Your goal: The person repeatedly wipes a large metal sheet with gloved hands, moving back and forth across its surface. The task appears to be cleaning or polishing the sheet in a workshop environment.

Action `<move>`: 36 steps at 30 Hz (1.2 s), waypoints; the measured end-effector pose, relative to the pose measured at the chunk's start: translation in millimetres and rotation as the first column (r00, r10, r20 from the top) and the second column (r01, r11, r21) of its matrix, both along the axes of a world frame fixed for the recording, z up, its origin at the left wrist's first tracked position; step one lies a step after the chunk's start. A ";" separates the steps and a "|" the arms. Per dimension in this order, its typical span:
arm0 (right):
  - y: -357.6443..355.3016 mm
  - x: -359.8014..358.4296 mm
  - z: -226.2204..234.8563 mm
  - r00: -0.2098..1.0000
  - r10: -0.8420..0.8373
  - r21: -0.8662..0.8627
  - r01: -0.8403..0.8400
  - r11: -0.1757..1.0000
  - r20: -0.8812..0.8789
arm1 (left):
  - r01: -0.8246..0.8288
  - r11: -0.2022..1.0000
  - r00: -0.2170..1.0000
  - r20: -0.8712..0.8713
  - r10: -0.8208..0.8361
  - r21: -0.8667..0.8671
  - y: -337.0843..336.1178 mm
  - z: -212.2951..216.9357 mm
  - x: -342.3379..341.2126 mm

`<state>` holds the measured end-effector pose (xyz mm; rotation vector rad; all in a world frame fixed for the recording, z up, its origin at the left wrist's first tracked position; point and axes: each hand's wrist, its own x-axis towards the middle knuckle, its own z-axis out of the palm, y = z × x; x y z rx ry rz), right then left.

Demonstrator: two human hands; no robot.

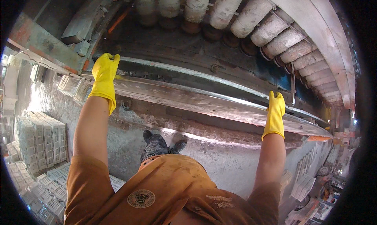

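Both of my hands wear yellow rubber gloves. My left hand (105,74) is closed at the left end of a long, thin pale metal bar (196,74). Farther right, my right hand (275,112) also has its fingers curled closed over the same bar. The bar runs across the dark bed of a large machine and slopes down to the right. Just nearer to me lies the machine's metal front ledge (204,103), roughly parallel to the bar. My fingertips are partly hidden behind the gloves' knuckles.
A row of pale, crusted cylinders (196,5) hangs over the machine bed, under a curved beam (314,13). Stacked white plastic crates (43,140) stand at lower left. Another pale crate (68,85) sits beside the ledge. Wheeled equipment (325,170) is at right.
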<state>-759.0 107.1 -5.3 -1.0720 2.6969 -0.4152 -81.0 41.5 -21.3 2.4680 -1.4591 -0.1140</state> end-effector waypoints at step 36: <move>-6.0 -12.9 -17.8 0.974 0.010 -0.019 -0.015 1.000 -0.226 | 0.003 0.999 0.999 0.045 -0.005 0.034 -7.3 -5.2 11.6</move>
